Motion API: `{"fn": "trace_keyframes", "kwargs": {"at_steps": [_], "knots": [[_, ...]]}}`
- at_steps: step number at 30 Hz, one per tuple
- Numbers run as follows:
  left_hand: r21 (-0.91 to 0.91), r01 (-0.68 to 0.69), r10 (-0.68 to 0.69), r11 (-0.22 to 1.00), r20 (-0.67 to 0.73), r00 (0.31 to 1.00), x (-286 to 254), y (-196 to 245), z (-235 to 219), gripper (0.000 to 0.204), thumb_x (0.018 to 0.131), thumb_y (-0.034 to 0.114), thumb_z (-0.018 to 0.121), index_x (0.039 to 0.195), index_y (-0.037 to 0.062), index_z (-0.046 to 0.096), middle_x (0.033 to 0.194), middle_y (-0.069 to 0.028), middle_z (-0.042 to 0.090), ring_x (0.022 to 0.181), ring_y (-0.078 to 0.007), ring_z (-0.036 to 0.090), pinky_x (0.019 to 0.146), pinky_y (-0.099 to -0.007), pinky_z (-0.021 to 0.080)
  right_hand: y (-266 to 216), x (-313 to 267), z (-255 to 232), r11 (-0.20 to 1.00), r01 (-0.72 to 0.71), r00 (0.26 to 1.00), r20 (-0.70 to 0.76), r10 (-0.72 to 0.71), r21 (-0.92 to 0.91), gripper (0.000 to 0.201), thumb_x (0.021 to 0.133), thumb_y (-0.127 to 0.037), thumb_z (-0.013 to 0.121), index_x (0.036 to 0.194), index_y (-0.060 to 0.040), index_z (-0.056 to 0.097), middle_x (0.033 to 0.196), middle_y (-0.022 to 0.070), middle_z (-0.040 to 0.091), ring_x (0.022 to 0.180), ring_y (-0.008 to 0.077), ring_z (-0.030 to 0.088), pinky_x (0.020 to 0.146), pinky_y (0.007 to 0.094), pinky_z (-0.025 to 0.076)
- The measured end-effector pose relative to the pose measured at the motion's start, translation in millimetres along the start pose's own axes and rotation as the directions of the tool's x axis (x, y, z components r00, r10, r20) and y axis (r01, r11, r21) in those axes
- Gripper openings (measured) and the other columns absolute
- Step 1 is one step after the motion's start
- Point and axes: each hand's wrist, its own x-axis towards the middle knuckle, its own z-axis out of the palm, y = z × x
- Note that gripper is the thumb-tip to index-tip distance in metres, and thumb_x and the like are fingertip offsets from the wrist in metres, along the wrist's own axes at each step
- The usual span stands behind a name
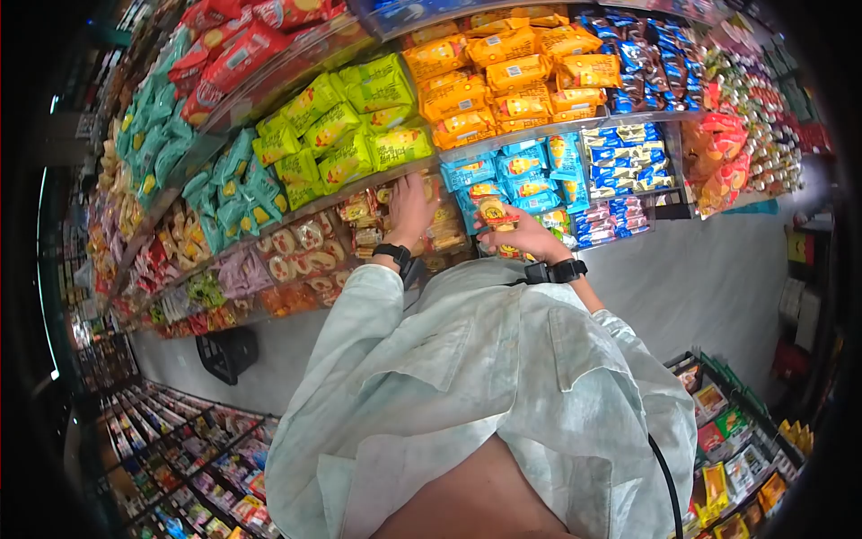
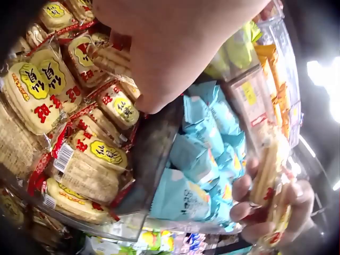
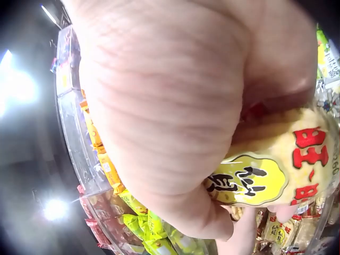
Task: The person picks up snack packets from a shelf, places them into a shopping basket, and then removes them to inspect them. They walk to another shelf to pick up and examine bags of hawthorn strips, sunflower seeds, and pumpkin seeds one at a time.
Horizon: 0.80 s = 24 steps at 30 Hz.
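Observation:
My right hand (image 1: 525, 235) holds clear-wrapped rice cracker packets (image 3: 265, 170) with red and yellow print, above the front bins. In the left wrist view, its fingers curl round at least two packets (image 2: 267, 178). My left hand (image 1: 413, 214) reaches down into a clear bin of similar rice crackers (image 1: 362, 216). Its thumb lies beside a tilted cracker packet (image 2: 109, 57); the fingertips are hidden, so I cannot tell whether they grip it. More rice cracker packets (image 2: 90, 162) lie piled around that hand.
Blue snack bags (image 2: 199, 154) fill the adjoining bin, past a clear divider (image 2: 154, 159). Green bags (image 1: 350, 135) and orange bags (image 1: 512, 76) sit in the tier behind. A black basket (image 1: 227, 353) stands on the floor at left. Another stocked shelf (image 1: 732, 449) is at lower right.

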Motion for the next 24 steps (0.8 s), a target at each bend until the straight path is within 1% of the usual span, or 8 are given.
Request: {"fn": "trace_keyframes", "kwargs": {"at_steps": [3,4,7,10,13,17,21,24], "knots": [[-0.060,-0.072,0.074,0.996,0.032,0.997,-0.3,3.8,3.5,0.064,0.073,0.022,0.086,0.122,0.0061,0.048,0.118,-0.0204,0.054,0.116,-0.0419,0.053,0.094,-0.0522,0.043,2.4,-1.9,2.2,1.000,0.008,0.999,-0.037,-0.007,0.018,0.057,0.087,-0.003,0.075,0.140,-0.0044,0.051,0.121,0.0073,0.067,0.103,0.0183,0.068,0.081,0.0314,0.058],[-0.051,-0.062,0.066,0.997,0.084,0.994,-1.2,0.6,5.6,0.071,0.072,0.022,0.085,0.130,0.0073,0.047,0.122,-0.0201,0.055,0.119,-0.0416,0.052,0.098,-0.0528,0.041,1.8,-3.5,5.1,1.000,0.019,0.999,-0.048,-0.018,0.019,0.057,0.087,-0.003,0.074,0.140,-0.0044,0.051,0.120,0.0070,0.067,0.101,0.0177,0.068,0.080,0.0310,0.057],[0.037,-0.154,0.152,0.987,0.045,0.987,-10.7,-11.8,6.5,0.066,0.073,0.019,0.081,0.131,0.0081,0.051,0.122,-0.0177,0.055,0.118,-0.0397,0.052,0.097,-0.0512,0.041,0.0,-5.2,12.4,0.999,0.047,0.997,-0.069,-0.045,0.019,0.055,0.087,-0.004,0.074,0.138,-0.0043,0.052,0.116,0.0057,0.068,0.094,0.0151,0.067,0.078,0.0300,0.057],[0.094,-0.151,0.143,0.984,0.086,0.986,-20.9,-22.7,-0.3,0.057,0.076,0.015,0.077,0.129,0.0093,0.057,0.122,-0.0149,0.056,0.118,-0.0372,0.052,0.098,-0.0489,0.042,7.0,0.0,21.4,0.998,0.050,0.996,-0.074,-0.048,0.023,0.051,0.087,-0.004,0.075,0.135,-0.0039,0.056,0.113,0.0043,0.068,0.089,0.0126,0.066,0.076,0.0291,0.057],[0.083,-0.154,0.153,0.985,0.010,0.988,-27.5,-29.7,0.3,0.048,0.077,0.013,0.074,0.124,0.0112,0.062,0.121,-0.0135,0.057,0.117,-0.0354,0.052,0.097,-0.0474,0.043,13.9,5.8,26.4,1.000,0.016,0.997,-0.072,-0.016,0.002,0.051,0.087,-0.004,0.075,0.134,-0.0038,0.056,0.115,0.0046,0.068,0.089,0.0130,0.067,0.076,0.0290,0.057],[0.036,-0.171,0.171,0.985,-0.007,0.985,-28.0,-30.0,2.6,0.048,0.079,0.015,0.077,0.125,0.0161,0.064,0.121,-0.0133,0.057,0.118,-0.0352,0.051,0.100,-0.0485,0.042,14.5,4.7,40.3,1.000,-0.013,0.995,-0.095,0.012,-0.001,0.049,0.088,-0.004,0.075,0.133,-0.0039,0.057,0.115,0.0045,0.068,0.088,0.0132,0.067,0.076,0.0290,0.056],[-0.114,-0.147,0.153,0.983,0.051,0.987,-24.7,-34.4,3.2,0.045,0.082,0.015,0.077,0.126,0.0145,0.064,0.122,-0.0144,0.056,0.111,-0.0385,0.058,0.093,-0.0490,0.049,19.2,3.5,47.0,0.996,-0.078,0.989,-0.127,0.073,-0.032,0.047,0.087,-0.005,0.075,0.132,-0.0041,0.058,0.111,0.0032,0.068,0.084,0.0115,0.066,0.073,0.0280,0.056],[-0.139,-0.180,0.192,0.974,0.078,0.978,-26.9,-39.9,-7.3,0.055,0.083,0.015,0.077,0.135,0.0154,0.058,0.127,-0.0170,0.055,0.112,-0.0410,0.059,0.092,-0.0483,0.051,26.6,4.8,45.6,0.998,-0.053,0.988,-0.144,0.049,-0.023,0.047,0.087,-0.006,0.075,0.131,-0.0045,0.059,0.108,0.0026,0.069,0.082,0.0111,0.066,0.072,0.0267,0.054]]}}
